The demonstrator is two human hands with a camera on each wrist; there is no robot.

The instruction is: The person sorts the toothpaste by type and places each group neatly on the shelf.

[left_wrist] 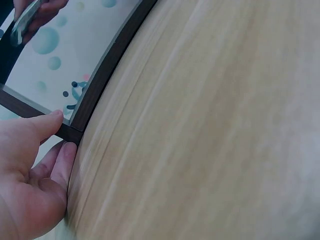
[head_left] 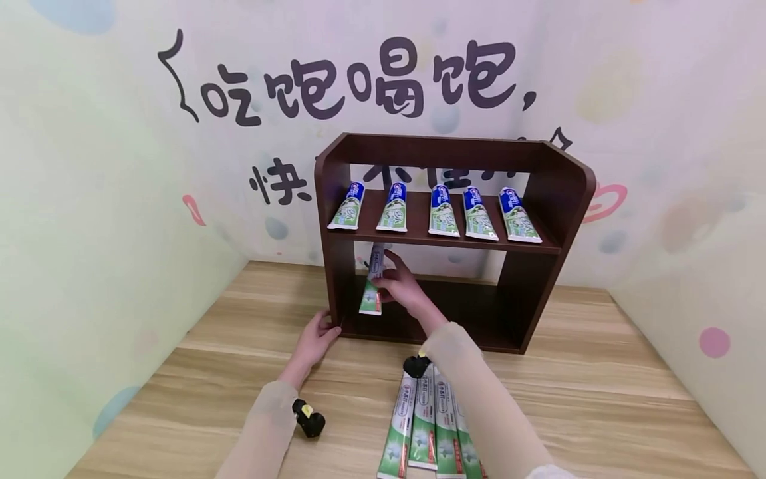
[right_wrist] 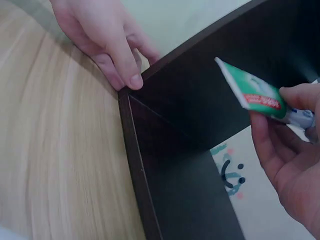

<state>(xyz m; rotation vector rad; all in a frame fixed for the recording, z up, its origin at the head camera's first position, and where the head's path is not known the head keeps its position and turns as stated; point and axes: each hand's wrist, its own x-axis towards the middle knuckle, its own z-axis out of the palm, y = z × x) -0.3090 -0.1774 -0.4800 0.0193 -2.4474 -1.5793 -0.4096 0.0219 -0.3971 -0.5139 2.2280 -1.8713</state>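
My right hand [head_left: 402, 283] holds a green-and-white toothpaste tube [head_left: 371, 296] inside the lower compartment of a dark brown two-tier shelf [head_left: 445, 245]. In the right wrist view the tube [right_wrist: 252, 90] is tilted, its flat end pointing away from the hand [right_wrist: 295, 165]. My left hand [head_left: 314, 340] pinches the shelf's lower left front corner between thumb and fingers. The left wrist view shows that hand [left_wrist: 35, 175] with the thumb on one side of the corner and fingers on the other.
Several blue-and-green toothpaste tubes [head_left: 443, 211] lie in a row on the upper tier. Several green-and-white tubes [head_left: 423, 419] lie side by side on the wooden table [head_left: 598, 399], partly under my right forearm. A printed wall [head_left: 383, 80] stands behind the shelf.
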